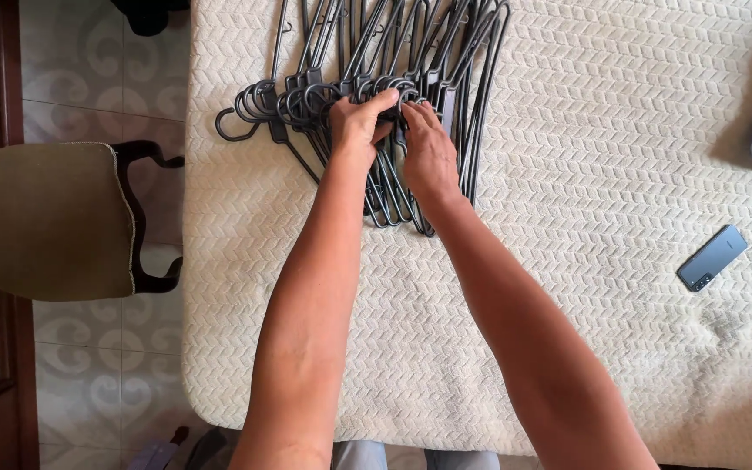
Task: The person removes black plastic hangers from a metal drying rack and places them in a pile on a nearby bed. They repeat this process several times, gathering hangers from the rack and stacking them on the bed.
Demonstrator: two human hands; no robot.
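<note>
Both hands' fingers clamped on black hangers: left hand, right hand; hanger tops cut off.

The black hangers lie in an overlapping pile flat on my cream quilted bed, near its far edge. Their hooks bunch together towards the left and point at me, while the thin frames fan away.

Bright, even daylight fills the scene, and focus stays sharp throughout. Soft shadows fall under the forearms onto the cream mattress. A darker shadow pools at the upper right corner. Slight wide-angle curving bends the edges.
</note>
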